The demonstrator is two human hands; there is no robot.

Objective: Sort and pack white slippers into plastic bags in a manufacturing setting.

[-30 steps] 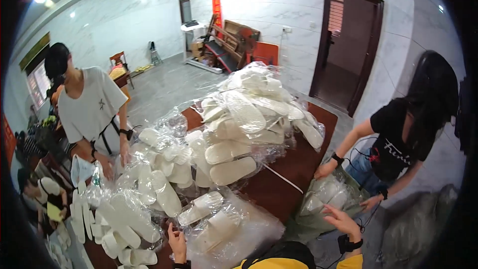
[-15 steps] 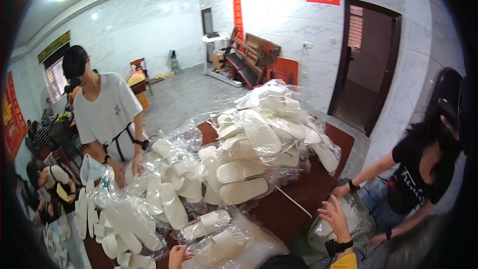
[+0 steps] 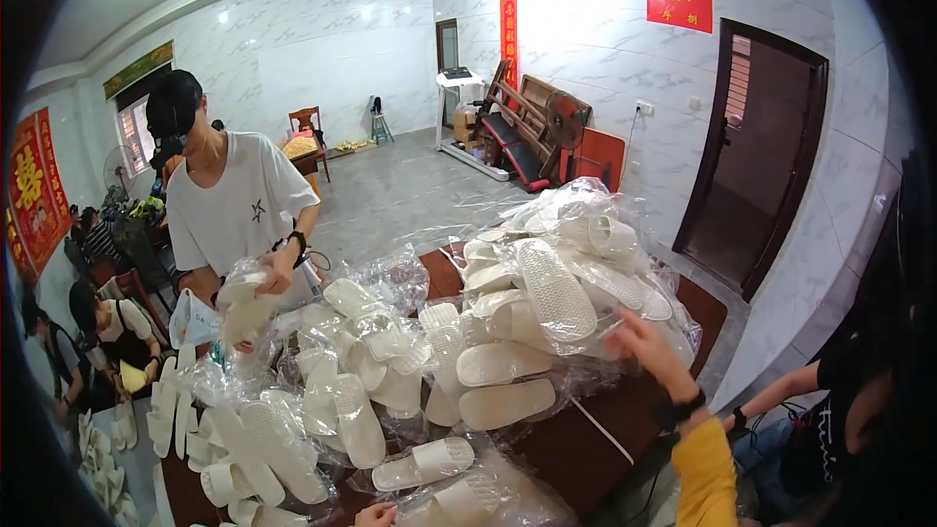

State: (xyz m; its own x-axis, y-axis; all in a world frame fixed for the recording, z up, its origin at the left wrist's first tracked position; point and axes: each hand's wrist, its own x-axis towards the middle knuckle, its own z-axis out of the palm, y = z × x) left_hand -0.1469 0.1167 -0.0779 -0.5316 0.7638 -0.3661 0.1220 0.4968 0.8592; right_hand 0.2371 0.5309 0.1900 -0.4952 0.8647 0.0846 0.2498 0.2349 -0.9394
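Hands over bagged white slippers.
Right hand [image 3: 646, 349], fingers spread and holding nothing, touches the big slipper pile [image 3: 556, 303]; left hand [image 3: 376, 515] rests on a bagged slipper [image 3: 459, 500], grip unclear.

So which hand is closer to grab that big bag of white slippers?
Right, probably. The right hand is raised with fingers spread right at the edge of the big bag of white slippers. The left hand is low, barely in view, beside a smaller bagged pair.
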